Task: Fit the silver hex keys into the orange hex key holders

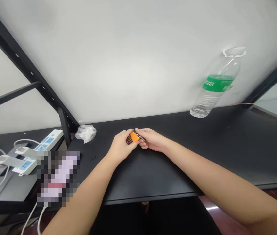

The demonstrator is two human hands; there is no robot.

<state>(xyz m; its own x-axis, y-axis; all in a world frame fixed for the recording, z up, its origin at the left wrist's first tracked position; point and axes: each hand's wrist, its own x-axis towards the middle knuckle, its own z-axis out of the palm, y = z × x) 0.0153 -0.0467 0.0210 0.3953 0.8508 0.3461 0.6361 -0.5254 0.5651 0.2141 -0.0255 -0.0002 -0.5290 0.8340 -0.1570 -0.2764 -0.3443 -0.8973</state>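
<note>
a small orange piece with dark stripes [135, 136] is held between the two hands, just above the middle of the black worktop [189, 156]; it is too small and too covered to tell exactly what it is. the left hand [121, 146] has its fingers clamped on the piece's left side, thumb along the lower edge. the right hand [152, 139] pinches the other end, thumb on top and the other fingers curled beneath. a crumpled clear plastic bag [86, 133] lies to the left, near the wall [128, 65]. at the back right stands a large clear bottle [218, 83] with a green label and a white handle. farther left, a white power strip [49, 139] has blue socket faces.
</note>
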